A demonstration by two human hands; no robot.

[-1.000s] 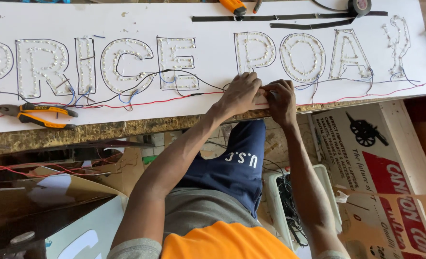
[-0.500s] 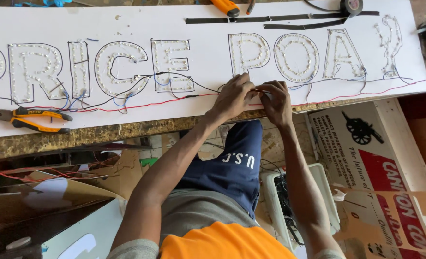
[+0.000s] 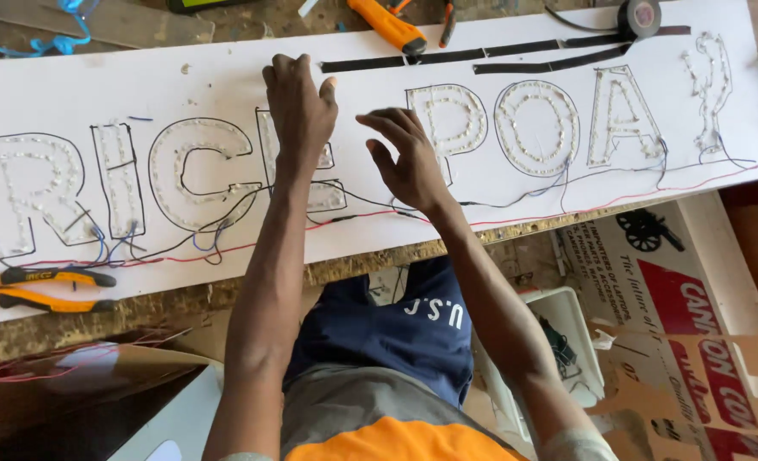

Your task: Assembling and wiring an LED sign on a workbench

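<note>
So the white sign board (image 3: 481, 213) is lying flat across the bench (image 3: 140, 307), covered in big outlined letters filled with tiny studded lights. My left hand (image 3: 298, 107) is resting palm-down right on one of the middle letters (image 3: 315, 162), fingers laid fairly flat and close together, not pinching anything I can see. My right hand (image 3: 409, 158) is just beside it over the gap between the two words, fingers loosely spread and curled a bit, and I can't tell if the tips are actually touching the board.

Thin black, red and blue wires (image 3: 225, 243) trail along under the letters near the board's front edge. Strips of black tape (image 3: 498, 55) lie along the far edge, with the tape roll (image 3: 639, 17) at their right end and an orange-handled tool (image 3: 392, 26) just beyond. Yellow-and-black pliers (image 3: 50, 290) sit on the board off to my left. Cardboard boxes (image 3: 695, 341) are down below the bench on my right.
</note>
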